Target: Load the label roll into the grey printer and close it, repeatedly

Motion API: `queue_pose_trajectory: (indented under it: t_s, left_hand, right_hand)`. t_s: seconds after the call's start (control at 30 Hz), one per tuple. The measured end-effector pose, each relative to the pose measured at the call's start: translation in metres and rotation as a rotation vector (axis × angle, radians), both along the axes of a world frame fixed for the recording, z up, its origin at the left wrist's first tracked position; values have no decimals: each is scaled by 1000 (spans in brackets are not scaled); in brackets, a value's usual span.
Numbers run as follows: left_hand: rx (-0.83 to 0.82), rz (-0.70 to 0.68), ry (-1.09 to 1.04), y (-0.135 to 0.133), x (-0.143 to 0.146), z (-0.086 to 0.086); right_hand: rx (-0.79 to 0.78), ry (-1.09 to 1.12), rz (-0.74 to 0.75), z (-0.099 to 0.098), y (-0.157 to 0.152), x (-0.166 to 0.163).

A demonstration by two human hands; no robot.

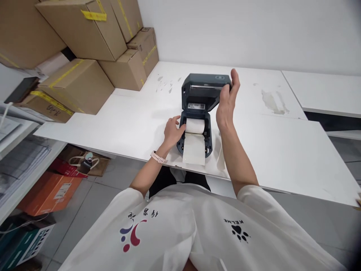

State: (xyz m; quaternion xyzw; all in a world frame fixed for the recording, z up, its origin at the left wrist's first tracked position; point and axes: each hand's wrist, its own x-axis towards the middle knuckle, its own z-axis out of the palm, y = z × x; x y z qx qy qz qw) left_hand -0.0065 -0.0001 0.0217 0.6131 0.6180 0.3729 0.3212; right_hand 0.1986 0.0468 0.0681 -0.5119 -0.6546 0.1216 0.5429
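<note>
A dark grey label printer [197, 113] stands on the white table [135, 124] with its lid [207, 84] raised. A white label roll [195, 126] lies inside, and a strip of its paper [194, 150] runs out over the front. My left hand [172, 131] rests against the printer's left side, fingers curled by the roll. My right hand [228, 98] grips the right edge of the raised lid, thumb on one face and fingers behind it.
Several cardboard boxes [84, 56] with yellow tape are stacked at the table's back left. A shelf [19, 150] with papers stands at the left; an orange box [47, 192] and a bag [87, 162] lie on the floor. A second white table [324, 90] is at the right.
</note>
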Motion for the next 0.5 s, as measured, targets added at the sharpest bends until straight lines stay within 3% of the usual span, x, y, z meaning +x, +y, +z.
queue_pose_trajectory:
  t_s: [0.1,0.2,0.27,0.4,0.5]
  left_hand:
    - [-152,-58,147,11,0,-6]
    - [-224,-96,180,16,-1,-8]
    - [-223,-90,190,16,-1,-9]
    - [-207,-71,198,15,0,-10]
    - [-159,-115,300,16,0,-11]
  right_hand:
    - [24,-71,43,6,46,9]
    - [-6,-68,68,12,67,14]
    - [-8,-62,51,21,59,11]
    - [67,11,-26,34,9,1]
    - [-121,-193,174,27,-19,-6]
